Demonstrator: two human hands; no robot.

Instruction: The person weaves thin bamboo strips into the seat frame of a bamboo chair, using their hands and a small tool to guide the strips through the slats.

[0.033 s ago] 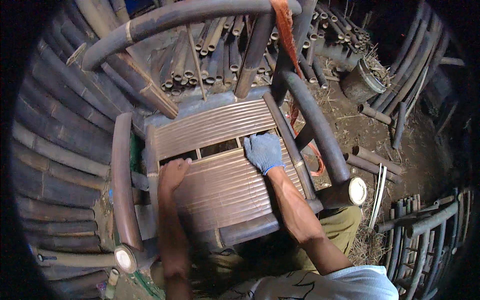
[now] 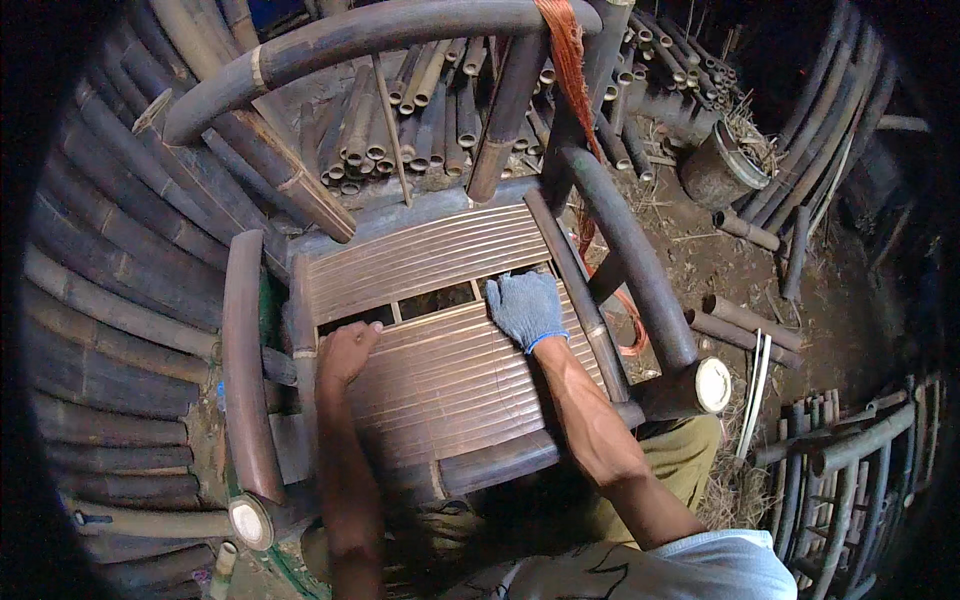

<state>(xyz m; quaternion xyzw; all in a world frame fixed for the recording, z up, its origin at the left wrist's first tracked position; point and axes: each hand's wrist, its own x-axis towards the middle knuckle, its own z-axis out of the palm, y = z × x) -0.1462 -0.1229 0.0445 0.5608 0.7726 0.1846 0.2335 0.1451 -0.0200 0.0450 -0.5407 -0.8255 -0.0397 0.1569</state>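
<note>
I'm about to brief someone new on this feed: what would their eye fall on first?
Probably the bamboo chair filling the middle of the view, with a dark gap running across its slatted seat. Next might come the grey-blue gloved right hand near the gap's right end, against the bare left hand near its left end. Then the orange strip hanging at the top, right of centre.

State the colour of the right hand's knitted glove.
Grey-blue knitted glove, bright blue cuff edge; best in the head view.
</note>
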